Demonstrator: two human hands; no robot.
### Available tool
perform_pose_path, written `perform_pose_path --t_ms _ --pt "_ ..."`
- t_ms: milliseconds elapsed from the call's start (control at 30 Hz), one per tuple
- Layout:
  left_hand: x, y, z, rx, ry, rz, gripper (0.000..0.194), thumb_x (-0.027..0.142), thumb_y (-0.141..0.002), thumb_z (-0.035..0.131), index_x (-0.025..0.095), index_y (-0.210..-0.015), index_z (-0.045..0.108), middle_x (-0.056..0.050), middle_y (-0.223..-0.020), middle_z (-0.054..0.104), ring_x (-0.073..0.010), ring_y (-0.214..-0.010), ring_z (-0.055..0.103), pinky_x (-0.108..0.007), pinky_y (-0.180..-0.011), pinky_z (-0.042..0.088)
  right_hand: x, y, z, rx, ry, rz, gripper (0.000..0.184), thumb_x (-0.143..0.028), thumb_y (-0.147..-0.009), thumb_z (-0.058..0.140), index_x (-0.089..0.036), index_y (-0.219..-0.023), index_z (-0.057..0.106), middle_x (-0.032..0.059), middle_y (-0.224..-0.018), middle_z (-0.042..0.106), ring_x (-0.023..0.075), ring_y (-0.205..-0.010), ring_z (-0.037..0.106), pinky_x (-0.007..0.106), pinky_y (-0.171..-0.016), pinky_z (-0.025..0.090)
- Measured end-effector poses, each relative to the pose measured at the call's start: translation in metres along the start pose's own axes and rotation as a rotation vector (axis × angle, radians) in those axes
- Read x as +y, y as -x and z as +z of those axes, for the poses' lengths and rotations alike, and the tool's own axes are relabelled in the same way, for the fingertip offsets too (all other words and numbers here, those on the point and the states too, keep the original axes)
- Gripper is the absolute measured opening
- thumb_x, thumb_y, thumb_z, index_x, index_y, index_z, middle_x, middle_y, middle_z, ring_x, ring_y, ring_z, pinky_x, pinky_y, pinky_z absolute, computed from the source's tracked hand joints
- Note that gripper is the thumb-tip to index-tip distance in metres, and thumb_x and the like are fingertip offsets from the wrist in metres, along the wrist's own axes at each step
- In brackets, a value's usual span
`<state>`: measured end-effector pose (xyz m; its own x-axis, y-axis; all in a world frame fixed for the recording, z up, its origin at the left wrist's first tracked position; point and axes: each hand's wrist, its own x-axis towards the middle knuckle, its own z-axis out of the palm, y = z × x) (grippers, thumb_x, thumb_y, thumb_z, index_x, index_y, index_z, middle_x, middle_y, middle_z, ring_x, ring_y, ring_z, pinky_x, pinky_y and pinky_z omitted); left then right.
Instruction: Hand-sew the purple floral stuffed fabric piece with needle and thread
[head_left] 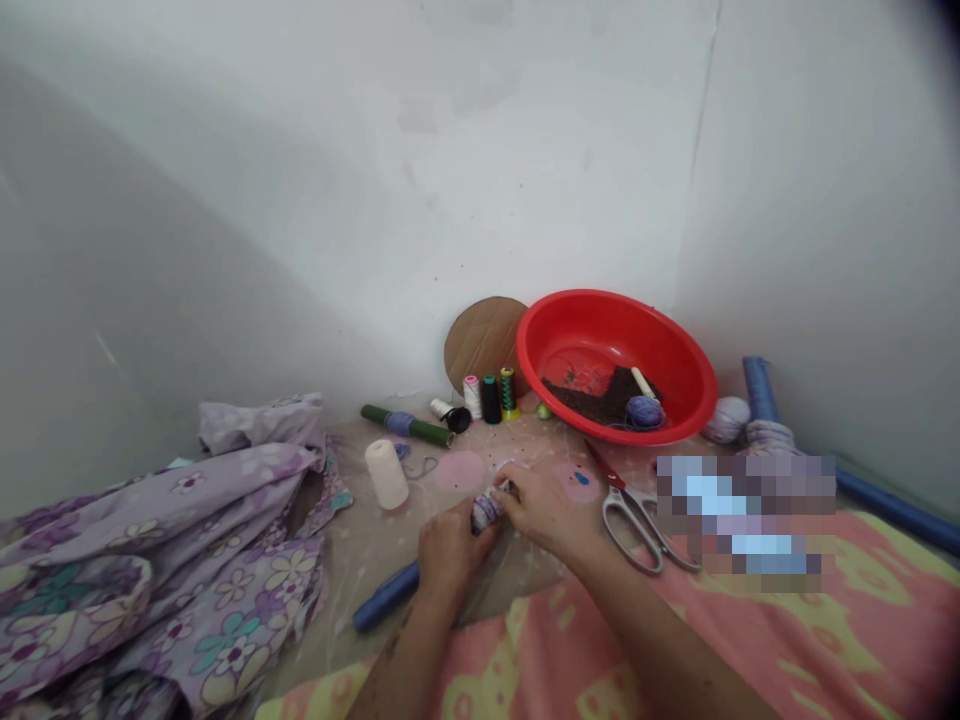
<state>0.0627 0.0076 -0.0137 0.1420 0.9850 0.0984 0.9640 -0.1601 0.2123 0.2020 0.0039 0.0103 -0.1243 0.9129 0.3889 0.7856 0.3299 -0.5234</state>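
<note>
Yarn (486,512) between left hand (450,552), right hand (544,510)

Fingers (501,497) mostly hide the purple bundle (486,512) (its wrapping too small to tell)

wound lilac fabric bundle (487,512) | held at table level | blue tube (385,597) | projecting down-left from grip

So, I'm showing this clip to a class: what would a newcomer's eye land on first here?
The red basin stands out first, at the back in the corner against the white wall. Next comes the lilac floral cloth heaped along the left side. In the middle foreground, the left hand and right hand close on a small wrapped bundle, with scissors lying to their right.
</note>
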Motion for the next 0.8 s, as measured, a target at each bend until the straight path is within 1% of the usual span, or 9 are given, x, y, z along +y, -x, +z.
perform_pose_path --t_ms 100,233,300,400,467,533,600,667,800 --pt "-0.002 -0.001 0.002 0.016 -0.009 0.014 0.038 0.051 -0.072 0.038 0.026 -0.095 0.055 -0.003 -0.089 0.062 -0.017 -0.08 0.055 -0.023 -0.063 0.033 -0.005 -0.002 0.003 -0.057 0.147 0.004 0.023 -0.018 -0.071 0.045 -0.02 -0.088 0.059 0.0052 -0.082 0.062 0.0149 -0.076 0.054 0.023 -0.064 0.035" --pt "-0.004 -0.001 0.005 0.042 -0.019 0.038 0.039 0.052 -0.073 0.035 0.028 -0.096 0.055 -0.003 -0.086 0.062 -0.0176 -0.077 0.056 -0.024 -0.061 0.034 -0.007 -0.007 0.009 -0.067 0.13 0.05 0.017 -0.018 -0.07 0.046 -0.017 -0.068 0.062 0.0061 -0.07 0.063 0.0137 -0.066 0.054 0.022 -0.059 0.035" --pt "-0.005 -0.001 0.007 0.059 -0.018 0.051 0.04 0.053 -0.072 0.036 0.029 -0.098 0.054 -0.003 -0.085 0.063 -0.0179 -0.077 0.056 -0.024 -0.061 0.034 -0.001 -0.008 0.007 0.089 -0.082 0.078 0.019 -0.023 -0.071 0.046 -0.016 -0.061 0.06 0.0027 -0.063 0.061 0.0118 -0.06 0.051 0.02 -0.055 0.034" --pt "-0.005 -0.001 0.007 0.06 -0.022 0.051 0.041 0.055 -0.071 0.037 0.028 -0.098 0.054 -0.003 -0.085 0.063 -0.0182 -0.076 0.056 -0.024 -0.06 0.033 0.018 -0.008 -0.003 0.515 -0.401 0.223 0.023 -0.032 -0.072 0.045 -0.015 -0.066 0.059 0.0001 -0.06 0.058 0.0115 -0.057 0.049 0.019 -0.051 0.035" --pt "-0.003 -0.002 0.006 0.045 -0.027 0.033 0.042 0.055 -0.07 0.038 0.027 -0.097 0.054 -0.003 -0.084 0.062 -0.0181 -0.077 0.055 -0.024 -0.061 0.033 0.035 -0.009 -0.012 0.793 -0.449 0.336 0.029 -0.039 -0.072 0.044 -0.014 -0.07 0.06 0.0003 -0.059 0.057 0.0121 -0.056 0.048 0.021 -0.051 0.035" --pt "-0.002 -0.002 0.005 0.028 -0.03 0.013 0.042 0.054 -0.07 0.039 0.026 -0.097 0.054 -0.003 -0.084 0.062 -0.0177 -0.078 0.055 -0.024 -0.062 0.033 0.049 -0.009 -0.02 0.879 -0.401 0.414 0.034 -0.042 -0.072 0.043 -0.013 -0.074 0.062 0.0018 -0.06 0.058 0.0136 -0.056 0.049 0.022 -0.053 0.036" --pt "0.0 -0.001 0.003 0.021 -0.034 0.005 0.042 0.054 -0.07 0.038 0.026 -0.098 0.054 -0.003 -0.084 0.062 -0.0177 -0.078 0.055 -0.024 -0.062 0.033 0.057 -0.01 -0.023 0.879 -0.316 0.421 0.035 -0.041 -0.073 0.042 -0.014 -0.082 0.063 0.0043 -0.07 0.063 0.0163 -0.064 0.053 0.025 -0.059 0.038" --pt "0.0 -0.001 0.002 0.023 -0.038 0.011 0.043 0.055 -0.071 0.037 0.027 -0.098 0.054 -0.003 -0.084 0.062 -0.0178 -0.078 0.055 -0.024 -0.061 0.033 0.056 -0.01 -0.022 0.808 -0.238 0.346 0.034 -0.038 -0.073 0.042 -0.016 -0.09 0.062 0.0056 -0.082 0.064 0.018 -0.074 0.055 0.026 -0.066 0.039" --pt "-0.001 -0.001 0.003 0.021 -0.044 0.012 0.042 0.054 -0.072 0.036 0.027 -0.1 0.054 -0.003 -0.086 0.062 -0.0167 -0.078 0.055 -0.024 -0.062 0.033 0.033 -0.008 -0.012 0.395 -0.057 0.08 0.026 -0.031 -0.074 0.043 -0.023 -0.086 0.064 0.0032 -0.085 0.064 0.0166 -0.078 0.056 0.025 -0.07 0.039"
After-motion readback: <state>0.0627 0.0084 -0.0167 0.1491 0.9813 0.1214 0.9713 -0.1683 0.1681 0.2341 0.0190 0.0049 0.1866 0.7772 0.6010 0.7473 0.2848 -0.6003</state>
